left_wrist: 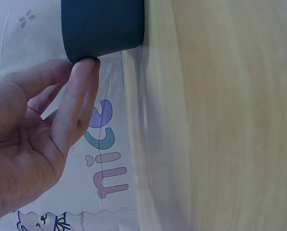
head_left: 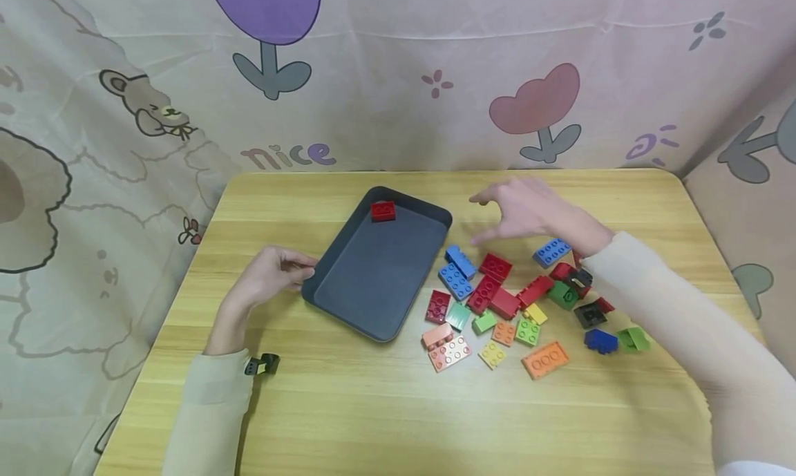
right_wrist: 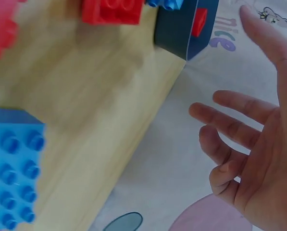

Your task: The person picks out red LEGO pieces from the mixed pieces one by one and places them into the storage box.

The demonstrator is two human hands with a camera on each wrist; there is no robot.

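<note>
1. Fingers of the left hand (head_left: 269, 277): pinching the tray (head_left: 373, 279) at its left edge.
2. Fingers of the right hand (head_left: 524, 208): spread, gripping nothing, raised right of the tray.
3. Tray: on the table (head_left: 373, 414), red brick (head_left: 383, 211) inside, far end.
4. Loose bricks (head_left: 485, 294): right of tray.

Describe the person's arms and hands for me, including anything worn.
The left sleeve and right sleeve are long, pale cream and plain, reaching close to the wrists. A small black device with a yellowish patch sits at the left cuff. The left hand and right hand wear no gloves.
</note>
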